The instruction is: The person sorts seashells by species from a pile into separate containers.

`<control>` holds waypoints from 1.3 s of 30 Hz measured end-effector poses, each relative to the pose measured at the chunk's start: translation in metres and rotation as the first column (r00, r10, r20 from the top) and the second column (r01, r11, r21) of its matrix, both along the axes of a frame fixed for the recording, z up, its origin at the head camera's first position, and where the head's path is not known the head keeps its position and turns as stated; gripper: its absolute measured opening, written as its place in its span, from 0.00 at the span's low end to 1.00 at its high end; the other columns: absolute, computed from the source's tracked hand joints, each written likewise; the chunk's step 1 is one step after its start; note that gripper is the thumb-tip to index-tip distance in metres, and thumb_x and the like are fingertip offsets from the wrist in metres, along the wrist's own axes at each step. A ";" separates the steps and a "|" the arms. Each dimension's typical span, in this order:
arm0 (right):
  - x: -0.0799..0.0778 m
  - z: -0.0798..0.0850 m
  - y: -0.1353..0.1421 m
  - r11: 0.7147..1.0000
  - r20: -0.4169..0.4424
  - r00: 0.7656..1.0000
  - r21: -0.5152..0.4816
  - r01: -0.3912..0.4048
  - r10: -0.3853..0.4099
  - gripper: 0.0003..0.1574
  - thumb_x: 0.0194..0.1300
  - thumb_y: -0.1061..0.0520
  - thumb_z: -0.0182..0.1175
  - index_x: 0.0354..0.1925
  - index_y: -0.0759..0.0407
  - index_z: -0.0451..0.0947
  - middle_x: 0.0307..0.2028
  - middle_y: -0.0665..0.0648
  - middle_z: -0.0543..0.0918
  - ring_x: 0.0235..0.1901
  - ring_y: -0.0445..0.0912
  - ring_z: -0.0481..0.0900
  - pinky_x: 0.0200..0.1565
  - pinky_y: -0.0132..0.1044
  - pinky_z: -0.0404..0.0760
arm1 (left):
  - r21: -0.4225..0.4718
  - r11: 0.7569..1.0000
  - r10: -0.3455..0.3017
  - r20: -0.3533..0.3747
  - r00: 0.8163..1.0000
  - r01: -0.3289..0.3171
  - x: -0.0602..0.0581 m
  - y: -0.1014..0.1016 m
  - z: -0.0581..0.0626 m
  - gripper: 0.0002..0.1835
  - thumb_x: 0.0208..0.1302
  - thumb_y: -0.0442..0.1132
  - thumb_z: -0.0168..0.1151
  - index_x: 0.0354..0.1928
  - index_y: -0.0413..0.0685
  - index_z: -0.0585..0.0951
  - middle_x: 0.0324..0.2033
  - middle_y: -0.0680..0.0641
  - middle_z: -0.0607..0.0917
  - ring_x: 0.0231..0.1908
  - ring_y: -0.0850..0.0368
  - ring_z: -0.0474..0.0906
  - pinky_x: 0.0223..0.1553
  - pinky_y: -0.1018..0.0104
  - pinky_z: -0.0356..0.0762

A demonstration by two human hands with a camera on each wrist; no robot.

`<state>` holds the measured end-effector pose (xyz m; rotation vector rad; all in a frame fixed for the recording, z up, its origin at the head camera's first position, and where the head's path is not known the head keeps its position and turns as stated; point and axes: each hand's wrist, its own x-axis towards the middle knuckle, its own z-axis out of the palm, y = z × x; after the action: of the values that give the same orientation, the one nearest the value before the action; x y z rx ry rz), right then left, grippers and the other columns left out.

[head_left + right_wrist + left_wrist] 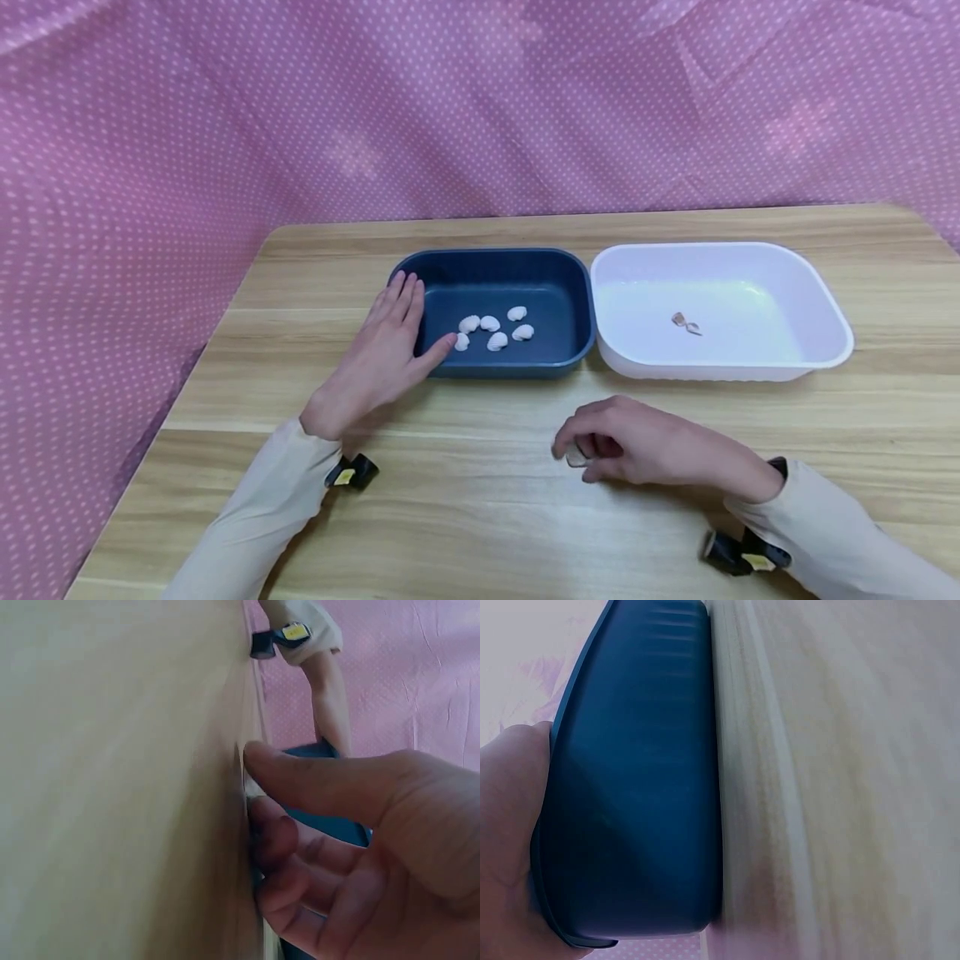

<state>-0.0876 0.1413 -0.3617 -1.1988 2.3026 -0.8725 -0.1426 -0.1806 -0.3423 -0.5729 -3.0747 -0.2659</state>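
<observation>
My left hand (378, 346) rests with straight, spread fingers over the left end of a dark blue tray (581, 354). Its thumb reaches over the tray's near rim. In the left wrist view, the hand lies along the edge of the tray (637, 780). Several white seashells (497, 341) lie on the tray's floor; the thumb overlaps one of them. Close over the table, in front of the containers, my right hand (645, 442) pinches a small clear piece (576, 457) between thumb and fingers. The right wrist view shows the curled fingers (281, 847), which mostly hide the piece.
A white tub (817, 354) stands right beside the tray. Inside it lie a small brown piece (678, 319) and a clear bit (693, 328). Both containers stand on a wooden table (465, 500). Behind hangs a pink dotted cloth (450, 108).
</observation>
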 end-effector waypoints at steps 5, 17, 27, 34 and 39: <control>-0.003 -0.002 0.004 1.000 -0.042 0.999 -0.014 -0.015 0.014 0.18 0.57 0.65 0.68 0.43 0.45 0.84 0.38 0.42 0.78 0.35 0.36 0.74 0.37 0.28 0.79 | -0.003 1.000 -0.003 0.000 1.000 0.003 0.000 0.000 0.000 0.51 0.68 0.71 0.35 0.74 0.33 0.46 0.74 0.37 0.44 0.74 0.46 0.31 0.72 0.53 0.32; -0.006 -0.003 0.006 1.000 -0.037 0.999 -0.010 -0.018 0.018 0.19 0.59 0.68 0.63 0.43 0.47 0.84 0.37 0.43 0.77 0.33 0.36 0.73 0.34 0.28 0.77 | -0.005 1.000 0.004 -0.004 1.000 -0.004 -0.001 0.000 -0.001 0.51 0.68 0.71 0.35 0.74 0.34 0.46 0.74 0.37 0.44 0.74 0.46 0.31 0.73 0.54 0.32; -0.006 -0.002 0.008 0.998 -0.085 0.994 0.012 0.068 -0.067 0.12 0.59 0.58 0.68 0.42 0.47 0.83 0.33 0.43 0.75 0.29 0.36 0.71 0.30 0.28 0.74 | -0.007 1.000 -0.003 0.000 1.000 0.003 0.000 0.001 0.001 0.51 0.67 0.71 0.34 0.74 0.34 0.46 0.74 0.38 0.44 0.74 0.46 0.30 0.73 0.54 0.32; -0.007 -0.003 0.006 0.999 -0.099 0.994 -0.010 0.046 -0.047 0.09 0.59 0.58 0.68 0.38 0.46 0.84 0.33 0.42 0.77 0.29 0.35 0.71 0.29 0.28 0.74 | -0.006 1.000 -0.001 0.008 1.000 0.001 0.000 0.001 0.001 0.50 0.68 0.71 0.34 0.74 0.35 0.46 0.75 0.38 0.43 0.74 0.47 0.30 0.72 0.53 0.32; -0.007 -0.004 0.005 0.999 -0.115 0.993 -0.024 0.033 -0.035 0.07 0.60 0.59 0.67 0.38 0.47 0.83 0.32 0.42 0.76 0.29 0.35 0.71 0.29 0.27 0.74 | -0.007 1.000 -0.002 0.007 1.000 0.002 0.000 0.000 0.001 0.51 0.67 0.71 0.33 0.74 0.34 0.46 0.75 0.38 0.44 0.74 0.47 0.30 0.72 0.53 0.32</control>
<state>-0.0944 0.1463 -0.3658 -1.2534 2.4176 -0.8629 -0.1429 -0.1802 -0.3416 -0.5765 -3.0836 -0.2579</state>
